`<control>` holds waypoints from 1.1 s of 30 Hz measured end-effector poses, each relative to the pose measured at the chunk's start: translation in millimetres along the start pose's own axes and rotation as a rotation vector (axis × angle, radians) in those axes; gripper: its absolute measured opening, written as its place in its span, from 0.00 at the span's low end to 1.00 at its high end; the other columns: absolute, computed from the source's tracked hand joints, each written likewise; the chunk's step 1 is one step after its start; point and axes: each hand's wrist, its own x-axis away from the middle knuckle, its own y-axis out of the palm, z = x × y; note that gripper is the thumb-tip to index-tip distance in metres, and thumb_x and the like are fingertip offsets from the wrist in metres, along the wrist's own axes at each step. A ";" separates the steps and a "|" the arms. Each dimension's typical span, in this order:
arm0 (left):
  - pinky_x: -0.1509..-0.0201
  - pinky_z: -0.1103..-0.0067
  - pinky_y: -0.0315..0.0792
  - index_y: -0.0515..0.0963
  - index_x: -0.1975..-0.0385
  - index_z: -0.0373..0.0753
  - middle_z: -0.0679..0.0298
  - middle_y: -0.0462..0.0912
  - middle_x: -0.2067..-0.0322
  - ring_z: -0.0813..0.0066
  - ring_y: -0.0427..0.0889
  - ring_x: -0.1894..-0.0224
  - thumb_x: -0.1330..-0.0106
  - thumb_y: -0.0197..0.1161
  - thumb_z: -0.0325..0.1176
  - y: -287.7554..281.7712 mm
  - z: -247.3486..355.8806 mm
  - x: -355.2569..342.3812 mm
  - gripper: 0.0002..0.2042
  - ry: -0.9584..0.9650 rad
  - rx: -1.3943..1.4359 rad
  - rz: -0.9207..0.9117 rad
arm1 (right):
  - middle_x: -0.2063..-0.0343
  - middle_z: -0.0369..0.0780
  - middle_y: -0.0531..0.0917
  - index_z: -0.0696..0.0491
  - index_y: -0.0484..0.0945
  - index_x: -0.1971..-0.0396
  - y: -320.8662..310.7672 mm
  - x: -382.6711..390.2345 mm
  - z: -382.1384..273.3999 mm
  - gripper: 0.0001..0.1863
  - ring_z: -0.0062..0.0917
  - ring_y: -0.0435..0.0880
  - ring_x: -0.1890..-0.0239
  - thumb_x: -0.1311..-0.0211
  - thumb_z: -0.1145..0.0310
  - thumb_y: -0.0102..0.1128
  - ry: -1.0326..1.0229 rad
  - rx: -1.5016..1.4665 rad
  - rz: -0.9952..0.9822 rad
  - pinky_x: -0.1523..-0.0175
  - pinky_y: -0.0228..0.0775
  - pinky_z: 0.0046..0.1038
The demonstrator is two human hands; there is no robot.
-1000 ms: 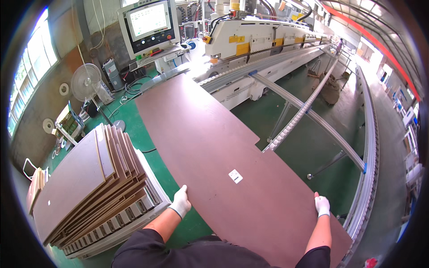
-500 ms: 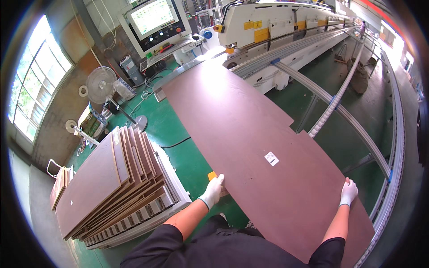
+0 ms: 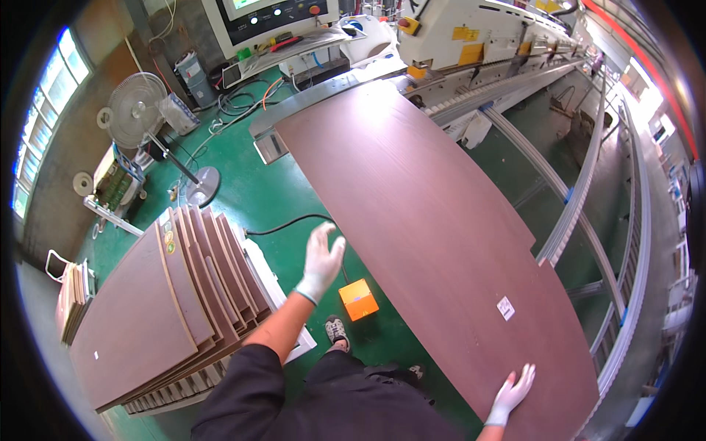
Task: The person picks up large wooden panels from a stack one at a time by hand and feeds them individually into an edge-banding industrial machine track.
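A long brown wood panel (image 3: 412,213) with a small white label (image 3: 505,309) stretches from near my right side up to the large white machine. Its far end rests by a metal support plate (image 3: 331,99), and a notch is cut in its right edge. My left hand (image 3: 321,257), in a white glove, is off the panel, raised over the floor just left of its edge, with thumb and fingers apart and nothing held. My gloved right hand (image 3: 513,391) lies on the panel's top near its close end, fingers stretched out.
A stack of brown panels (image 3: 140,294) stands on a pallet at left. An orange box (image 3: 358,299) with a black cable lies on the green floor near my feet. A standing fan (image 3: 137,110), control panel (image 3: 272,22), white machine (image 3: 478,44) and metal support rails (image 3: 581,228) surround the area.
My left hand has let go of the panel's left edge and moved up and left. My right hand has shifted from the right edge onto the panel's top. The view has turned.
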 end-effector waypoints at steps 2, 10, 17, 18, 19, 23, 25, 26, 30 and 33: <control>0.34 0.62 0.61 0.72 0.48 0.34 0.45 0.72 0.44 0.47 0.67 0.38 0.36 0.60 0.38 -16.9 -22.1 -64.3 0.20 0.105 -0.122 -0.049 | 0.40 0.48 0.72 0.59 0.72 0.43 -6.8 46.2 -17.1 0.21 0.40 0.69 0.37 0.34 0.68 0.54 0.199 -0.167 0.037 0.31 0.57 0.40; 0.26 0.60 0.48 0.60 0.32 0.39 0.56 0.59 0.30 0.55 0.54 0.28 0.33 0.49 0.55 -44.7 -98.9 -243.6 0.34 -0.010 -0.737 -0.358 | 0.52 0.45 0.79 0.60 0.76 0.51 -31.0 100.2 -200.9 0.27 0.37 0.77 0.50 0.36 0.51 0.54 1.308 -1.775 -0.541 0.43 0.69 0.36; 0.25 0.61 0.43 0.54 0.30 0.39 0.56 0.53 0.28 0.57 0.48 0.25 0.29 0.44 0.51 -57.7 -153.6 -273.6 0.32 0.095 -0.794 -0.423 | 0.48 0.36 0.79 0.49 0.73 0.45 26.3 27.6 -273.4 0.29 0.32 0.77 0.45 0.29 0.42 0.37 1.719 -1.925 0.200 0.41 0.71 0.39; 0.25 0.61 0.43 0.55 0.30 0.39 0.56 0.53 0.29 0.57 0.48 0.26 0.28 0.43 0.49 -57.6 -152.7 -274.2 0.30 0.093 -0.782 -0.434 | 0.48 0.35 0.80 0.48 0.74 0.46 26.0 23.8 -268.8 0.29 0.31 0.78 0.46 0.29 0.41 0.38 1.719 -1.929 0.167 0.42 0.72 0.38; 0.25 0.61 0.43 0.55 0.30 0.39 0.56 0.53 0.29 0.57 0.48 0.26 0.28 0.43 0.49 -54.8 -152.7 -279.2 0.30 0.085 -0.798 -0.443 | 0.49 0.33 0.80 0.48 0.74 0.46 27.6 19.9 -265.8 0.29 0.29 0.78 0.47 0.30 0.40 0.38 1.721 -1.932 0.132 0.42 0.72 0.37; 0.26 0.61 0.45 0.57 0.32 0.39 0.54 0.55 0.30 0.55 0.50 0.27 0.30 0.46 0.47 -38.0 -151.7 -281.5 0.29 0.176 -0.722 -0.370 | 0.47 0.33 0.79 0.46 0.73 0.44 20.5 -17.9 -279.7 0.25 0.28 0.77 0.46 0.29 0.46 0.41 1.795 -1.771 0.258 0.42 0.71 0.34; 0.26 0.62 0.45 0.58 0.32 0.39 0.53 0.57 0.30 0.53 0.52 0.27 0.30 0.47 0.45 -32.0 -150.3 -286.6 0.29 0.196 -0.709 -0.340 | 0.47 0.32 0.79 0.45 0.73 0.44 20.3 -31.5 -289.0 0.24 0.27 0.77 0.45 0.30 0.46 0.42 1.830 -1.732 0.278 0.42 0.70 0.34; 0.26 0.62 0.47 0.60 0.33 0.38 0.53 0.58 0.31 0.53 0.54 0.28 0.32 0.49 0.44 -30.0 -146.3 -288.7 0.29 0.213 -0.688 -0.332 | 0.47 0.31 0.79 0.45 0.73 0.44 22.4 -41.1 -289.1 0.23 0.26 0.76 0.45 0.30 0.47 0.43 1.838 -1.706 0.290 0.41 0.70 0.34; 0.27 0.62 0.49 0.63 0.35 0.37 0.52 0.61 0.33 0.51 0.57 0.30 0.35 0.54 0.44 -25.9 -145.2 -295.6 0.30 0.230 -0.698 -0.309 | 0.44 0.29 0.77 0.43 0.72 0.43 41.3 -56.3 -272.0 0.27 0.25 0.74 0.42 0.30 0.41 0.38 1.772 -1.687 0.257 0.39 0.67 0.36; 0.28 0.61 0.49 0.64 0.36 0.37 0.52 0.63 0.35 0.51 0.58 0.32 0.37 0.56 0.44 -23.7 -142.7 -301.9 0.30 0.258 -0.659 -0.337 | 0.40 0.30 0.73 0.42 0.69 0.39 57.7 -57.6 -257.4 0.32 0.28 0.69 0.37 0.32 0.36 0.33 1.624 -1.765 0.195 0.35 0.62 0.41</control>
